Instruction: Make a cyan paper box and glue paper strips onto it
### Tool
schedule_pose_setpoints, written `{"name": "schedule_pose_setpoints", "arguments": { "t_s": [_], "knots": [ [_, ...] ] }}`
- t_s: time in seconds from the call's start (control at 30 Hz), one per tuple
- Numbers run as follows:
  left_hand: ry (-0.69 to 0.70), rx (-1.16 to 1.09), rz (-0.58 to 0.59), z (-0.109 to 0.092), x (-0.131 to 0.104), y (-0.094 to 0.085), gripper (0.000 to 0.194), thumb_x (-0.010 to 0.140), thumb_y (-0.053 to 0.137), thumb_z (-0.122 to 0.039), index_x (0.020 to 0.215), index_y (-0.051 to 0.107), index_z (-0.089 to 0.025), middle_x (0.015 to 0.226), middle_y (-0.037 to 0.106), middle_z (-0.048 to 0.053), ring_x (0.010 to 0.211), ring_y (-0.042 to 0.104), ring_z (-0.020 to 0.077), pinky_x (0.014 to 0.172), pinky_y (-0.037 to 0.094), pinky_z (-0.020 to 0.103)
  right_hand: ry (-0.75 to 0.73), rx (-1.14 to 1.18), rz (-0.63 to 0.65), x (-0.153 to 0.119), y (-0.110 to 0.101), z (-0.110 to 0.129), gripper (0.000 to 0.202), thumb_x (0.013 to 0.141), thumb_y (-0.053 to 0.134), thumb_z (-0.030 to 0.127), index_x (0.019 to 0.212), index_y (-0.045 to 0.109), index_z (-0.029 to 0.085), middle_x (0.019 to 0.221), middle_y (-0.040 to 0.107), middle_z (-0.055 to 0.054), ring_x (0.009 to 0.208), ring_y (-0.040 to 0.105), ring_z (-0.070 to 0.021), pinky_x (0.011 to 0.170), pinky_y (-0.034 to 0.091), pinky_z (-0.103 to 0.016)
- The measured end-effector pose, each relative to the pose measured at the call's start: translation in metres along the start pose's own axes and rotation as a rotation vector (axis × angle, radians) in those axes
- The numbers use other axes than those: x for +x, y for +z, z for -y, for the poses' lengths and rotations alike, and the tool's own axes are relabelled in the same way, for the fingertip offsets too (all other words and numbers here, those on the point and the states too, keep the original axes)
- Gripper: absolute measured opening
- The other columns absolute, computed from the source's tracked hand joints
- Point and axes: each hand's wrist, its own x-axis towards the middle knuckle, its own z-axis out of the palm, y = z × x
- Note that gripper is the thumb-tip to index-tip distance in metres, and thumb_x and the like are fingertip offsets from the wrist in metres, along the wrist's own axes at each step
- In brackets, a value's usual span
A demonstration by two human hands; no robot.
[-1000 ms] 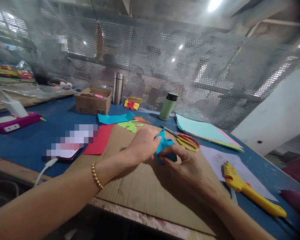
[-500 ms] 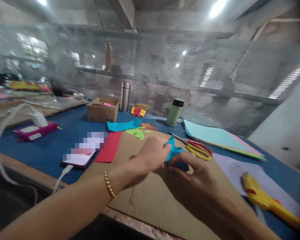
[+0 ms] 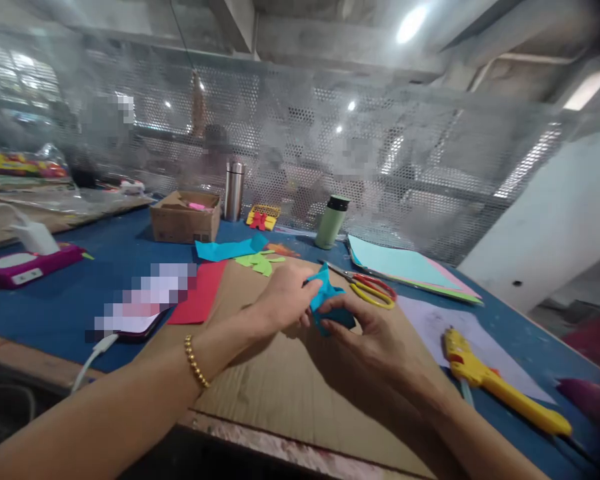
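Observation:
Between both hands is a folded piece of blue paper (image 3: 325,288), held over a sheet of brown cardboard (image 3: 270,393). My left hand (image 3: 287,297) pinches its left side, with the thumb on top. From the right, my right hand (image 3: 357,323) grips the lower right part between thumb and fingers. The fingers cover much of the paper, so its full shape is hidden. Just beyond lie scissors (image 3: 375,292) with red and yellow handles. Light green paper cutouts (image 3: 261,261) and another strip of blue paper (image 3: 230,249) rest past my left hand.
Red paper (image 3: 200,293) and a charging phone (image 3: 145,303) lie to the left, near a purple power strip (image 3: 33,263). A yellow glue gun (image 3: 500,387) is at right. Behind stand a cardboard box (image 3: 185,220), a steel flask (image 3: 234,192), a green tumbler (image 3: 331,225) and stacked coloured paper (image 3: 405,263).
The view has turned slightly right, so everything appears shifted left. Both hands keep their hold on the blue paper, with little change in their grip.

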Motion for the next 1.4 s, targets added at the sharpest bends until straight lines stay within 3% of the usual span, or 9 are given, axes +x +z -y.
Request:
{"name": "schedule_pose_setpoints", "arguments": {
  "t_s": [0.23,0.47,0.67,0.8,0.9,1.03,1.1,1.3,1.4],
  "knots": [
    [0.04,0.065,-0.018,-0.002,-0.003,-0.006,0.031,0.095,0.047,-0.033,0.072,0.058,-0.016,0.051,0.056,-0.003,0.039,0.059,0.0115,0.036,0.038,0.017,-0.072,0.035,-0.037,0.001,-0.016,-0.008,0.029,0.092,0.063,0.032,0.12,0.069,0.03,0.114,0.075,-0.002,0.105,0.068,-0.0225,0.093,0.052,-0.036],
    [0.085,0.047,-0.011,-0.005,-0.003,-0.012,0.031,0.097,0.047,-0.033,0.074,0.06,-0.016,0.051,0.055,-0.004,0.039,0.058,0.0099,0.037,0.039,0.017,-0.148,-0.04,-0.211,-0.002,-0.022,-0.019,0.012,0.098,0.058,0.03,0.098,0.069,0.027,0.099,0.071,0.0,0.101,0.065,-0.0195,0.092,0.047,-0.032],
    [0.061,-0.078,0.033,0.002,0.003,-0.013,0.027,0.096,0.048,-0.032,0.078,0.059,-0.016,0.05,0.056,-0.005,0.037,0.057,0.0102,0.035,0.039,0.017,-0.19,-0.106,-0.264,-0.004,-0.022,-0.014,0.012,0.1,0.055,0.026,0.094,0.066,0.025,0.093,0.069,-0.001,0.091,0.064,-0.0177,0.084,0.046,-0.03],
    [0.091,-0.051,0.043,0.005,0.005,-0.017,0.028,0.096,0.049,-0.032,0.082,0.064,-0.014,0.051,0.055,-0.004,0.039,0.057,0.0097,0.036,0.039,0.017,-0.215,-0.091,-0.226,-0.006,-0.022,-0.017,0.013,0.1,0.053,0.023,0.098,0.066,0.026,0.095,0.068,-0.001,0.091,0.063,-0.0176,0.082,0.047,-0.03],
    [0.103,-0.023,0.06,0.003,0.004,-0.022,0.027,0.095,0.051,-0.032,0.089,0.069,-0.013,0.064,0.064,-0.001,0.041,0.055,0.0074,0.038,0.04,0.016,-0.263,-0.109,-0.153,-0.007,-0.023,-0.019,0.014,0.099,0.056,0.027,0.109,0.066,0.027,0.104,0.068,-0.004,0.099,0.063,-0.0202,0.088,0.048,-0.035],
    [0.123,-0.025,0.119,-0.001,0.002,-0.025,0.028,0.095,0.052,-0.031,0.103,0.072,-0.013,0.074,0.069,0.002,0.043,0.055,0.0067,0.039,0.042,0.016,-0.414,-0.289,-0.032,-0.006,-0.024,-0.015,0.058,0.088,0.071,0.04,0.141,0.049,0.028,0.133,0.058,-0.012,0.124,0.052,-0.0309,0.103,0.043,-0.05],
    [0.139,-0.047,0.155,-0.004,0.0,-0.024,0.029,0.095,0.053,-0.031,0.101,0.074,-0.013,0.073,0.069,0.003,0.044,0.055,0.007,0.039,0.042,0.016,-0.443,-0.363,0.019,-0.006,-0.023,-0.012,0.067,0.089,0.07,0.036,0.149,0.04,0.029,0.14,0.054,-0.013,0.128,0.049,-0.0325,0.105,0.041,-0.054],
    [0.124,-0.018,0.128,-0.005,0.0,-0.024,0.028,0.093,0.053,-0.028,0.102,0.075,-0.013,0.059,0.062,-0.001,0.046,0.055,0.0096,0.043,0.041,0.018,-0.445,-0.426,-0.043,-0.009,-0.023,-0.011,0.061,0.09,0.068,0.033,0.146,0.043,0.029,0.131,0.058,-0.012,0.12,0.053,-0.0325,0.101,0.041,-0.054],
    [0.096,0.003,0.138,-0.003,0.002,-0.027,0.027,0.092,0.051,-0.027,0.093,0.074,-0.012,0.06,0.061,0.0,0.046,0.056,0.011,0.044,0.043,0.02,-0.487,-0.432,-0.024,-0.01,-0.024,-0.013,0.057,0.089,0.07,0.032,0.141,0.047,0.028,0.128,0.057,-0.012,0.119,0.052,-0.0325,0.1,0.041,-0.053]
  ]
}}
